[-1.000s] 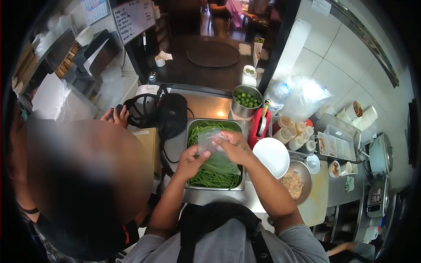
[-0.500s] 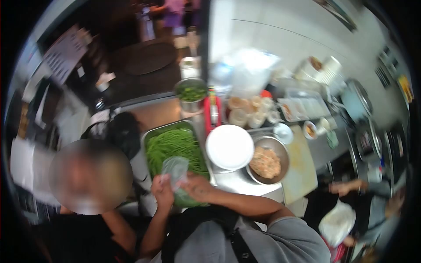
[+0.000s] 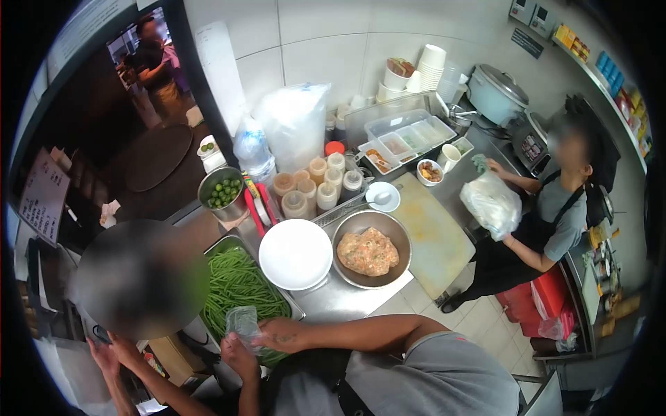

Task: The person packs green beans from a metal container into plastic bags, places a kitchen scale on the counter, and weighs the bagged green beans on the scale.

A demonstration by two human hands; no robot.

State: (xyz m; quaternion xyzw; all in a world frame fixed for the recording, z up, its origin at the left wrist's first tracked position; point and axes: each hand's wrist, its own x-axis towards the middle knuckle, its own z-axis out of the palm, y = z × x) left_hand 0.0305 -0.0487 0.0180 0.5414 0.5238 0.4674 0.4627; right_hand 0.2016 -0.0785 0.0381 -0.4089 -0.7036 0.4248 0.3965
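Observation:
My left hand [image 3: 240, 357] and my right hand [image 3: 272, 334] are closed on a clear plastic bag [image 3: 242, 323], whose top stands up between them. Green contents show in the lower part of the bag, partly hidden by my hands. Both hands are over the near end of a metal tray [image 3: 297, 312] full of long green beans [image 3: 239, 279]. Right of the tray are a round white lid or plate [image 3: 295, 254] and a metal bowl [image 3: 408, 243] of pinkish minced mixture [image 3: 368, 252].
A co-worker [image 3: 565, 201] at the right holds a white bag [image 3: 491, 205]. Another person's hands [image 3: 114, 352] are at the lower left. A cutting board [image 3: 427, 236], sauce bottles [image 3: 305, 194], a pot of green limes [image 3: 222, 188] and a rice cooker [image 3: 497, 95] line the counter.
The view has swung right, bringing the co-worker with the white bag fully into sight. My hands have moved with the plastic bag from over the tray's middle to its near end.

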